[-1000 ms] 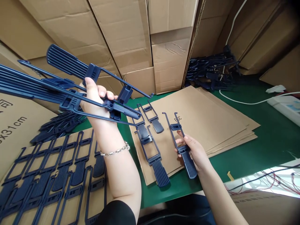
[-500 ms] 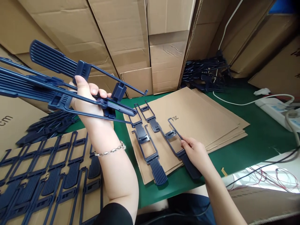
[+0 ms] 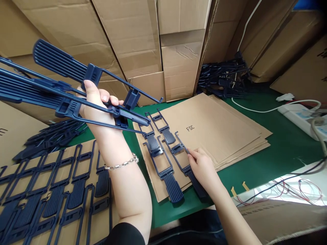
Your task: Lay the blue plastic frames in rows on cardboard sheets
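Note:
Several dark blue plastic frames with ribbed paddles [image 3: 58, 61] are gripped in my left hand [image 3: 97, 98], raised over the table's left side and fanned toward the upper left. With my right hand [image 3: 203, 166] I pinch the side rail of another blue frame [image 3: 176, 148], which lies on the front part of a cardboard sheet [image 3: 219, 126] marked FSC. Its paddle is partly hidden under my hand. Just left of it lies a similar frame [image 3: 165, 166], paddle toward me. Two more frames [image 3: 162, 122] rest behind these, nearer the sheet's left edge.
Rows of blue frames [image 3: 61, 170] cover cardboard at the lower left. Piles of blue parts lie at the left [image 3: 56, 136] and back right [image 3: 222, 78]. Cardboard boxes [image 3: 138, 37] wall the back. A white power strip [image 3: 304, 119], cables and red wires [image 3: 288, 190] are at the right.
My right hand has moved left with its frame, bringing it beside the neighbouring frame and uncovering the FSC print. My left hand keeps its bundle almost in place.

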Demonstrator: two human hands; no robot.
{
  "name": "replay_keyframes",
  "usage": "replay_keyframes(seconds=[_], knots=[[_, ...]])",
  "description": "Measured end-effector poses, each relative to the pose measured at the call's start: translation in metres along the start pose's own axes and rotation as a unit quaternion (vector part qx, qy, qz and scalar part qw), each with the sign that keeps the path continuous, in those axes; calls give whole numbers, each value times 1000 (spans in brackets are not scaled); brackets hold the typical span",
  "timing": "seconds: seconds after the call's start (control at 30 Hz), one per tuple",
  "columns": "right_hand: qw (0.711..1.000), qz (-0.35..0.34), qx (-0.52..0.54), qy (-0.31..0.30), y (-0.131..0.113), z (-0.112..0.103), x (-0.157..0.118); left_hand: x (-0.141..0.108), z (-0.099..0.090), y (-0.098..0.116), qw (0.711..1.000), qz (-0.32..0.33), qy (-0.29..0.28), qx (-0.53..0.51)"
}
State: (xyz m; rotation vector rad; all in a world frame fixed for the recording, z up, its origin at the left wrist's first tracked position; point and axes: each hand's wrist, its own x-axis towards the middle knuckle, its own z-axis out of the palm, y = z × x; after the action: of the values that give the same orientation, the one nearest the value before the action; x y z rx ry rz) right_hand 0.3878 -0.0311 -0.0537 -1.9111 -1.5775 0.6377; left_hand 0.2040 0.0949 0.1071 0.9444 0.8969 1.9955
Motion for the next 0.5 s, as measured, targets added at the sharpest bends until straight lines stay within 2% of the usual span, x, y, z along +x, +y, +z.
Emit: replay_keyframes(seconds=[0.1, 0.33, 0.5], knots=[[999, 11, -51, -11, -6, -1, 1, 0, 1, -1, 1000, 3, 28, -9], [987, 14, -137, -78, -20, -5, 4, -2, -1, -1, 1000, -2, 4, 12], [985, -4, -150, -89, -21, -4, 11, 0, -11, -6, 992, -13, -33, 118]])
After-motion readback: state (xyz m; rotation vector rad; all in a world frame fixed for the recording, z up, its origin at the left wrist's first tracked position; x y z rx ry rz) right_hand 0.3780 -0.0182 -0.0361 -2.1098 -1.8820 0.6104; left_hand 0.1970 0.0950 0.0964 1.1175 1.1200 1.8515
